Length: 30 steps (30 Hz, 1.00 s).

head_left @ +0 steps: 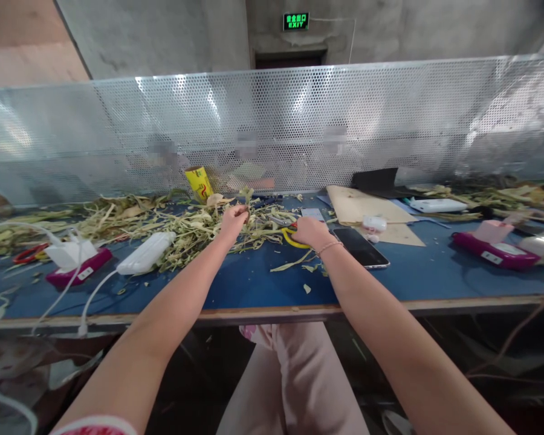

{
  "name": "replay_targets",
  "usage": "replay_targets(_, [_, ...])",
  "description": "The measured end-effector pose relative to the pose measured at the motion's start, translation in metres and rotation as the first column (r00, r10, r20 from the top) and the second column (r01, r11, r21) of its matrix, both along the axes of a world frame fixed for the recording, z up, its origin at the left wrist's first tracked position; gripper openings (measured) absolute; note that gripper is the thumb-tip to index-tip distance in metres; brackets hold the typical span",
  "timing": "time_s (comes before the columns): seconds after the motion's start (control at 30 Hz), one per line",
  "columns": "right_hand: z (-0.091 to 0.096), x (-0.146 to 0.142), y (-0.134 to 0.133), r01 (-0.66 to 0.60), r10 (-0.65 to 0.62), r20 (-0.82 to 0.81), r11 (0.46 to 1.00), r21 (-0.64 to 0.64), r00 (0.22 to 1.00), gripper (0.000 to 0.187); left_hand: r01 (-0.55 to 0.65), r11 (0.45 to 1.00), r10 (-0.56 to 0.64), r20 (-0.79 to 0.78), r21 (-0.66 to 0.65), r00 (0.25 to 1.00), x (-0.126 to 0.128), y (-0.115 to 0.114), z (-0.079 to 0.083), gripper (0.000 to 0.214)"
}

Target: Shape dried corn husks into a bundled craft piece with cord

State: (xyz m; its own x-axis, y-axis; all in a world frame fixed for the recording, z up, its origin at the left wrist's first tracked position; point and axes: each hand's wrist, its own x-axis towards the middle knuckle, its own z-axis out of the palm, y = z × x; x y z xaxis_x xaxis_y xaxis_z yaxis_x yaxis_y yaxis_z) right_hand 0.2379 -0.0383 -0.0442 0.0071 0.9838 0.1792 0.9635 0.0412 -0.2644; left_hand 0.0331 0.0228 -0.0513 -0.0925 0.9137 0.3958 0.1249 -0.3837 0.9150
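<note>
My right hand [310,232] is closed around a pair of scissors [292,240] with a yellow and red handle. The metal blades point left toward my other hand. Over a heap of pale, dried plant stems [193,232], my left hand [236,219] is closed in a pinch, and the small piece in its fingertips cannot be made out clearly. Loose leaf scraps [294,261] lie on the blue table [254,284] below the scissors. A black smartphone [361,246] lies just right of my right wrist.
On the left are a white power bank [147,252], a purple power strip [79,268] and red-handled scissors [30,254]. A yellow tube [199,183] stands behind the stems. Cardboard [367,205] and another power strip [496,251] lie right. A perforated metal screen [272,127] borders the back.
</note>
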Motion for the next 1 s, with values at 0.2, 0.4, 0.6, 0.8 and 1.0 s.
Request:
replay_targets(0.2, [0.005,-0.001,-0.001,-0.036,0.039,-0.053,0.998,0.057,0.998,0.023,0.144,0.987,-0.141,0.039,-0.065,0.989,0.007,-0.011,0.006,0.014])
replay_targets(0.4, [0.003,-0.016,0.005,-0.177,0.32,-0.497,0.933,0.314,0.807,0.031,0.158,0.987,-0.15,-0.26,0.01,0.954,0.012,-0.021,0.008,0.017])
replay_targets(0.6, [-0.006,-0.025,0.017,-0.157,0.361,-0.773,0.931,0.329,0.522,0.026,0.227,0.95,-0.078,-0.538,0.217,0.839,0.018,-0.027,0.004,0.011])
replay_targets(0.8, [-0.005,-0.025,0.017,-0.183,0.38,-0.845,0.925,0.334,0.377,0.028,0.291,0.94,-0.148,-0.558,0.177,0.816,0.023,-0.031,0.003,0.01])
replay_targets(1.0, [-0.006,-0.028,0.016,-0.141,0.383,-0.906,0.922,0.362,0.181,0.037,0.317,0.947,-0.275,-0.385,0.048,0.881,0.026,-0.031,0.002,0.013])
